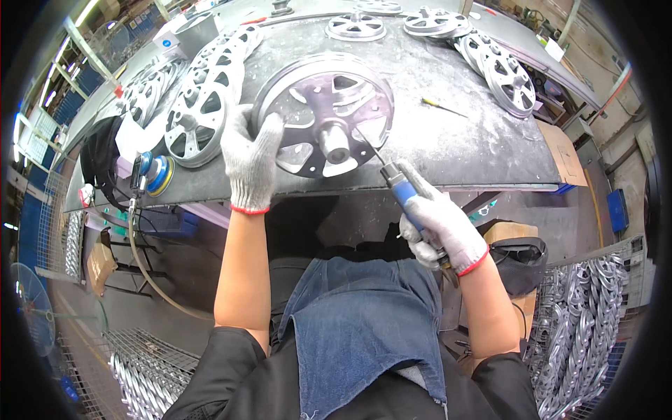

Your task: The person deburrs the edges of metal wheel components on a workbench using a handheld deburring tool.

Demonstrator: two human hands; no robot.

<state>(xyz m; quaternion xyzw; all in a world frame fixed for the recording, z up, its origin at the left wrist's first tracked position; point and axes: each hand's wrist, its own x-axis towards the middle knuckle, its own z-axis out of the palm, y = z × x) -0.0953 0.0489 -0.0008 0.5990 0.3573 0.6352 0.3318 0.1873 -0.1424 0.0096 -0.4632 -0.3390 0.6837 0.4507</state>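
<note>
In front of me a silver spoked metal wheel (308, 94) stands tilted up on the grey workbench, its hub stub facing me. My left hand (252, 150), in a white knit glove with a red cuff, grips the wheel's left rim with the thumb on the near side. My right hand (437, 220), gloved the same way, is closed around a blue-bodied handheld air grinder (404, 191). The grinder's thin bit points up and left to the wheel's right side, near a spoke opening. Whether the bit touches the metal I cannot tell.
More wheels (196, 126) stand in a row at left, others (504, 77) lean at the right. A blue-and-yellow disc sander (155, 173) sits at the bench's left edge. A yellow-handled thin tool (442, 106) lies on the dusty workbench (434, 147). Mesh bins of wheels (581, 329) flank me.
</note>
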